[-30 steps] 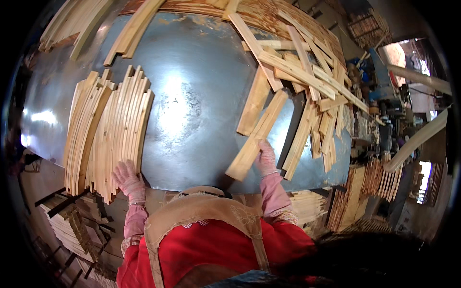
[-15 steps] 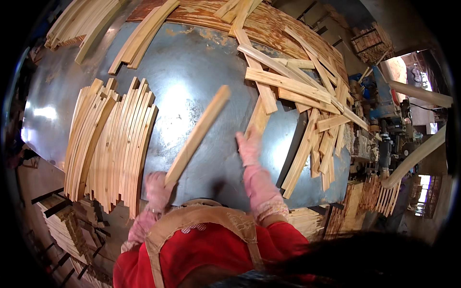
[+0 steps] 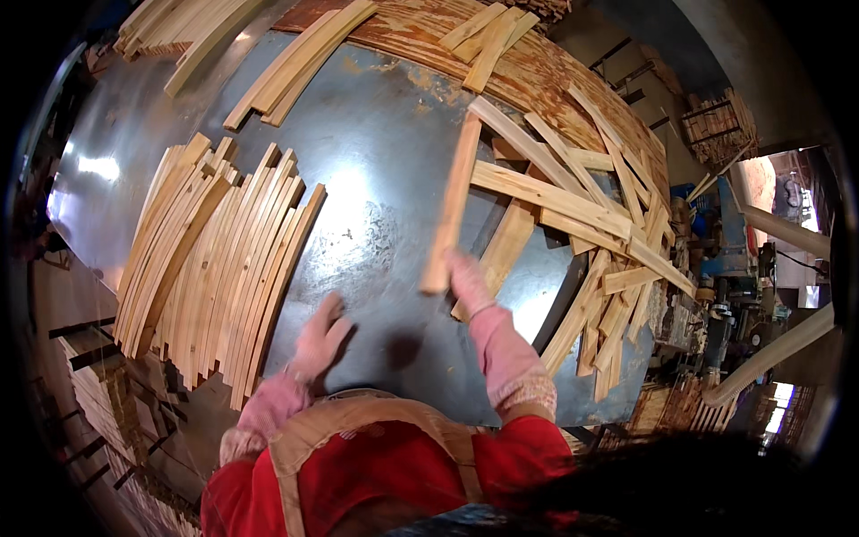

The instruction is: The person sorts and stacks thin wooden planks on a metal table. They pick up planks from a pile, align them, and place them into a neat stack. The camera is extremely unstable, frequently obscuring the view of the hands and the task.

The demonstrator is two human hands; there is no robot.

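My right hand (image 3: 468,281) grips a wooden strip (image 3: 454,201) near its lower end; the strip slants up and away over the metal tabletop. Held apart from any wood, my left hand (image 3: 321,337) hovers above the table with fingers spread. To its left lies a row of wooden strips (image 3: 219,259) set side by side, their ends uneven. A loose heap of crossed strips (image 3: 559,199) covers the right side, and one wider strip (image 3: 510,246) of it lies just beyond my right hand.
The grey metal tabletop (image 3: 385,188) has a worn brown board (image 3: 420,36) along its far side. Two or three strips (image 3: 295,63) lie at the back left, near another stack (image 3: 179,27). Beyond the table on the right stands blue machinery (image 3: 729,242) with a pale hose (image 3: 778,353).
The strip my left hand held now lies at the right edge of the left row, and that hand is free. My right hand has taken a strip from the heap and moved it left.
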